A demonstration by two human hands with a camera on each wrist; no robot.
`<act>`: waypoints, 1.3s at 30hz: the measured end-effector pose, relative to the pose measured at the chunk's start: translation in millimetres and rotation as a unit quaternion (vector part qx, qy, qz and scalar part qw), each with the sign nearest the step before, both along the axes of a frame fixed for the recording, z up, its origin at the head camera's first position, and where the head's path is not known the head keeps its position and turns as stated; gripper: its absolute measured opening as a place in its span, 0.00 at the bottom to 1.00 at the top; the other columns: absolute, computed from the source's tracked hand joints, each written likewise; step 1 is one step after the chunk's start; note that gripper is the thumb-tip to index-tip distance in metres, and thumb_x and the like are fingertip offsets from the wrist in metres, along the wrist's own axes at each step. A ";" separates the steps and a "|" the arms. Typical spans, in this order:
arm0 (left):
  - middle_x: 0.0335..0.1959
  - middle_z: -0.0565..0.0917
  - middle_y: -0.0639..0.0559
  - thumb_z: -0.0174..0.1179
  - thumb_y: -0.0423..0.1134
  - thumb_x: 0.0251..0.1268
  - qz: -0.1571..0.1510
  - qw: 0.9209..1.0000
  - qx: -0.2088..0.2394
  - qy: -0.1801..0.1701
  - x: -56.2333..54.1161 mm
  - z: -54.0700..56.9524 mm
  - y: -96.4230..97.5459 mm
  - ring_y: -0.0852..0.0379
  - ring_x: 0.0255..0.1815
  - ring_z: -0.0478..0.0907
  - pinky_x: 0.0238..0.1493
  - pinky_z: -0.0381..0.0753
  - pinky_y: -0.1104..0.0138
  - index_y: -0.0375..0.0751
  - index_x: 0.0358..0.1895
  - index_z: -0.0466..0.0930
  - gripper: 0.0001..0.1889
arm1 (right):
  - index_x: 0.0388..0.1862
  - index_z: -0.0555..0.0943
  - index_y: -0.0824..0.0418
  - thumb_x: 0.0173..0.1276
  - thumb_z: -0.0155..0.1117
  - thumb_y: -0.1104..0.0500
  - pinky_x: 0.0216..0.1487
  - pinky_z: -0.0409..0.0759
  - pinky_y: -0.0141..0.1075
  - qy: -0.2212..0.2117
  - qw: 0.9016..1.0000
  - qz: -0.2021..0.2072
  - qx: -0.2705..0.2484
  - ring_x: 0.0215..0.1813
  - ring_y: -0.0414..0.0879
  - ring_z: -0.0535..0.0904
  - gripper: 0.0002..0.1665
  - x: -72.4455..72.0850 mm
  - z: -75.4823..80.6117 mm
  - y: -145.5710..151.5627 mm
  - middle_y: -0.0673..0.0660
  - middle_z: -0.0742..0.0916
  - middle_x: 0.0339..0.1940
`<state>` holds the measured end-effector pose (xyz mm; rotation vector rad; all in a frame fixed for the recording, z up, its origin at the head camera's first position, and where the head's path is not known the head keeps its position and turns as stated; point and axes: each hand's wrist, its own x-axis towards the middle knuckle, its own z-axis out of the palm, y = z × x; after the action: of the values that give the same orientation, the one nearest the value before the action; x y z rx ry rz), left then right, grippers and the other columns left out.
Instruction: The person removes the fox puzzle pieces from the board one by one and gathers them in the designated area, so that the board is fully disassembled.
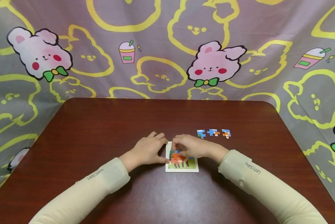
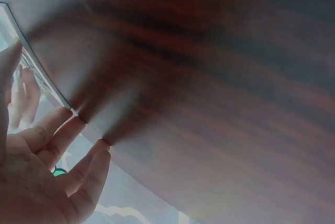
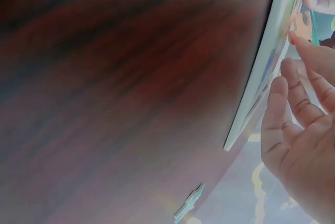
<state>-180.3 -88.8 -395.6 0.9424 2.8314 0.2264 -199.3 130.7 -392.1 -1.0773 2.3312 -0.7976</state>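
A small jigsaw puzzle in a white-rimmed tray (image 1: 182, 170) lies before me, showing an orange animal on green. My left hand (image 1: 149, 148) rests at the tray's left side, thumb at its rim and fingers near its far left corner; the left wrist view has these fingers (image 2: 57, 135) loosely bent beside the white edge. Over the tray, my right hand (image 1: 190, 146) pinches an orange puzzle piece (image 3: 302, 25) between thumb and bent fingers. That hand hides the tray's upper right part.
Behind the tray to the right, three loose puzzle pieces lie in a row: a left one (image 1: 201, 133), a middle one (image 1: 213, 132) and a right one (image 1: 226, 133). The dark red table (image 1: 122, 115) ends at a patterned curtain (image 1: 161, 40).
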 end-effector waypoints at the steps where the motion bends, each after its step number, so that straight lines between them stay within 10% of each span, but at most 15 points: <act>1: 0.50 0.78 0.56 0.71 0.66 0.48 0.000 1.000 0.000 0.000 0.0 0.5 0.1 0.52 0.53 0.73 0.37 0.81 0.58 0.45 0.56 0.81 0.36 | 0.40 0.78 0.58 0.65 0.64 0.71 0.33 0.82 0.27 0.002 1.000 0.001 -0.005 0.40 0.43 0.76 0.10 -0.2 0.2 0.3 0.54 0.79 0.41; 11: 0.48 0.78 0.57 0.71 0.66 0.48 -0.001 1.000 0.004 0.008 0.3 1.5 -0.1 0.51 0.53 0.74 0.35 0.81 0.59 0.46 0.55 0.81 0.36 | 0.35 0.76 0.59 0.68 0.62 0.70 0.28 0.84 0.33 -0.062 0.997 -0.002 -0.039 0.26 0.42 0.81 0.08 3.2 1.6 -0.3 0.53 0.82 0.33; 24: 0.49 0.78 0.57 0.72 0.66 0.48 0.004 1.000 0.002 0.004 1.3 0.7 1.1 0.51 0.54 0.74 0.37 0.81 0.57 0.47 0.55 0.81 0.36 | 0.35 0.77 0.61 0.69 0.61 0.71 0.29 0.85 0.36 -0.086 0.993 -0.004 -0.081 0.32 0.45 0.82 0.06 5.5 3.0 5.3 0.55 0.83 0.35; 39: 0.48 0.78 0.56 0.72 0.66 0.48 0.006 1.000 0.003 0.003 0.9 0.5 1.8 0.51 0.53 0.74 0.37 0.80 0.57 0.47 0.55 0.81 0.35 | 0.34 0.80 0.57 0.69 0.64 0.66 0.37 0.81 0.32 -0.037 0.996 -0.021 -0.074 0.38 0.38 0.78 0.05 8.2 7.2 21.3 0.49 0.83 0.32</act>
<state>-179.4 -87.0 -395.1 0.9300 2.8435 0.2329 -191.1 152.1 -384.9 -1.0422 2.2690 -1.0231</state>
